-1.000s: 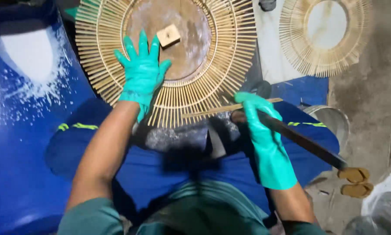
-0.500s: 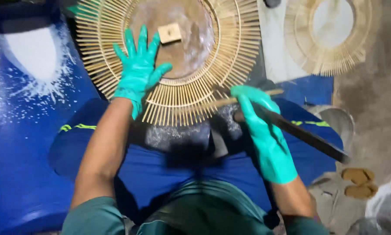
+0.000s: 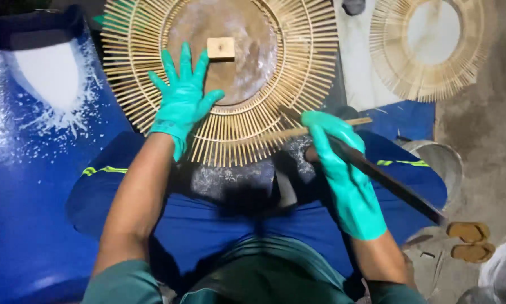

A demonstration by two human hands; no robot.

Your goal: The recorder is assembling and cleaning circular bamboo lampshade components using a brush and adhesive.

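Head view is showing a person sitting in blue trousers, both hands in teal rubber gloves. The left hand (image 3: pixel 182 101) is lying flat with its fingers spread wide on the round sunburst frame of pale bamboo sticks (image 3: pixel 219 73), pressing on the ring of spokes at the edge of the dusty brown round centre board (image 3: pixel 222 48). A small square wooden block (image 3: pixel 221 48) is sitting on that board, just beyond the fingertips. The frame is resting over the person's knees, its near edge toward the body. The right hand (image 3: pixel 340 163) is curling closed around a long dark flat blade (image 3: pixel 388 180), which is slanting down to the right past the knee, and a thin loose bamboo stick (image 3: pixel 320 128) is passing under its fingers, lying across the frame's lower right rim. A second bamboo sunburst frame with a pale centre (image 3: pixel 433 42) is lying well apart at the upper right. A large blue drum splashed with white (image 3: pixel 33 169) is standing at the left, and a pair of tan sandals (image 3: pixel 469 239) is lying on the floor at the right.
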